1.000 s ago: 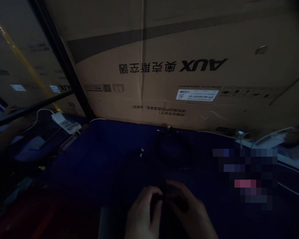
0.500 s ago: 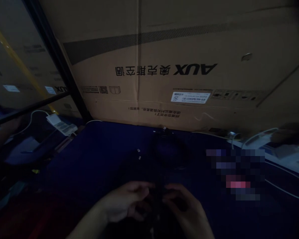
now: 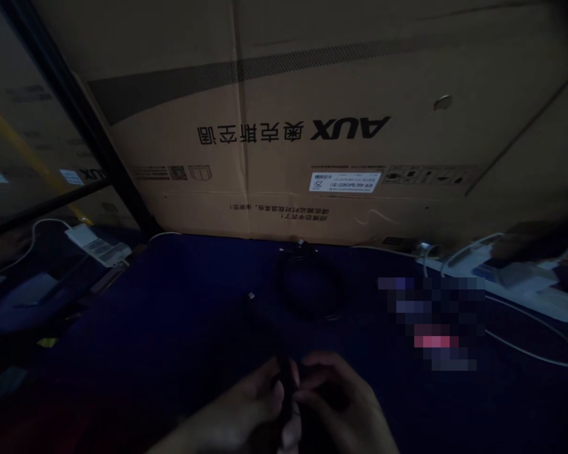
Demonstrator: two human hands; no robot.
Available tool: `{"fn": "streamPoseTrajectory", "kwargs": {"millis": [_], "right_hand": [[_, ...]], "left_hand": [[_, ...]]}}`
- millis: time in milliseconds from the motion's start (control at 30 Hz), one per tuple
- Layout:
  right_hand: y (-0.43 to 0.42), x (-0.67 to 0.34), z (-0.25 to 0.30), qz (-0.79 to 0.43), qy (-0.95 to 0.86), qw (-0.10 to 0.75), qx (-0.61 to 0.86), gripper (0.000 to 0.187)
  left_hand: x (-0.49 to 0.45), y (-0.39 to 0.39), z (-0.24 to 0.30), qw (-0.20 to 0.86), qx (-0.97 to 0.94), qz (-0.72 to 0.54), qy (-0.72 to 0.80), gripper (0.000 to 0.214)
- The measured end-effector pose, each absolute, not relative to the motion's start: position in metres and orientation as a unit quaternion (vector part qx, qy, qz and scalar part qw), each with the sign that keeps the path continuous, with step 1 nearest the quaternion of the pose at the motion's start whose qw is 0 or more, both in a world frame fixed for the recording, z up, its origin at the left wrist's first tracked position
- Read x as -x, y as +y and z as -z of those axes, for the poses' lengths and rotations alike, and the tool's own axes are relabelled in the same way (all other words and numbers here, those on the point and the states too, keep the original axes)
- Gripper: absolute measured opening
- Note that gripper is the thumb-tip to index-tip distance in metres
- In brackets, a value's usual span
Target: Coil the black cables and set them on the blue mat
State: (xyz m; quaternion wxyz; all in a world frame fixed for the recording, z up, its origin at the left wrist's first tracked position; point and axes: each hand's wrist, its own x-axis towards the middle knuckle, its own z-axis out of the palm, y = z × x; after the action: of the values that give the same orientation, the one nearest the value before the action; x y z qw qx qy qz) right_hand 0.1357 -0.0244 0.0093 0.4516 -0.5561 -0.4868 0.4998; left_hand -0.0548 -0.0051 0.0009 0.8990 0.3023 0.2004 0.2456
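In the dim head view, my left hand (image 3: 260, 397) is closed around a dark bundle that looks like black cable (image 3: 288, 377). My right hand (image 3: 338, 394) pinches at the same bundle from the right, its thumb and forefinger close to my left fingers. Shadow hides most of what lies between the hands. A small white connector (image 3: 250, 295) shows beyond them on the blue tabletop (image 3: 203, 271). Farther back lies a coil of black cable (image 3: 284, 284) with small white ends at its top.
A large cardboard box (image 3: 265, 82) stands upside down behind the table. White power strips (image 3: 525, 284) with cords lie at the right, and another white power strip (image 3: 97, 246) is at the left beside a dark metal frame (image 3: 76, 107). A blurred-out patch (image 3: 435, 340) covers something right of my hands.
The view has shifted slightly, moving the background left. My hands have drawn closer together on the dark bundle, and one of the two small white connectors on the tabletop no longer shows.
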Motion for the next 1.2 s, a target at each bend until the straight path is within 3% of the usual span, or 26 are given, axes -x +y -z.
{"fn": "streamPoseTrajectory", "kwargs": {"millis": [200,400,533,633,800,867,967,1200], "right_hand": [[-0.046,-0.119,-0.02,-0.567,-0.466,0.436,0.521,0.018],[-0.049,-0.114,-0.016,-0.558,-0.519,0.415,0.497,0.017],[-0.023,-0.123,-0.019,-0.582,-0.538,0.393,0.466,0.019],[0.005,-0.14,-0.023,-0.664,-0.523,0.334,0.418,0.031],[0.032,-0.171,-0.024,-0.795,-0.405,0.172,0.418,0.035],[0.033,-0.178,-0.023,-0.814,-0.379,0.144,0.415,0.042],[0.031,-0.184,-0.021,-0.818,-0.352,0.164,0.426,0.046],[0.026,-0.188,-0.01,-0.82,-0.306,0.227,0.427,0.031]], "left_hand": [[0.07,-0.044,0.011,0.847,-0.364,-0.285,0.261,0.056],[0.08,-0.064,-0.007,0.785,-0.404,-0.311,0.352,0.053],[0.079,-0.042,-0.03,0.719,-0.468,-0.275,0.434,0.033],[0.073,-0.024,-0.035,0.701,-0.513,-0.241,0.432,0.013],[0.058,-0.014,-0.024,0.703,-0.521,-0.224,0.429,0.013],[0.052,-0.011,-0.02,0.705,-0.516,-0.226,0.431,0.012],[0.043,-0.003,-0.018,0.71,-0.506,-0.245,0.425,0.012],[0.029,0.008,-0.017,0.686,-0.499,-0.3,0.437,0.015]]}}
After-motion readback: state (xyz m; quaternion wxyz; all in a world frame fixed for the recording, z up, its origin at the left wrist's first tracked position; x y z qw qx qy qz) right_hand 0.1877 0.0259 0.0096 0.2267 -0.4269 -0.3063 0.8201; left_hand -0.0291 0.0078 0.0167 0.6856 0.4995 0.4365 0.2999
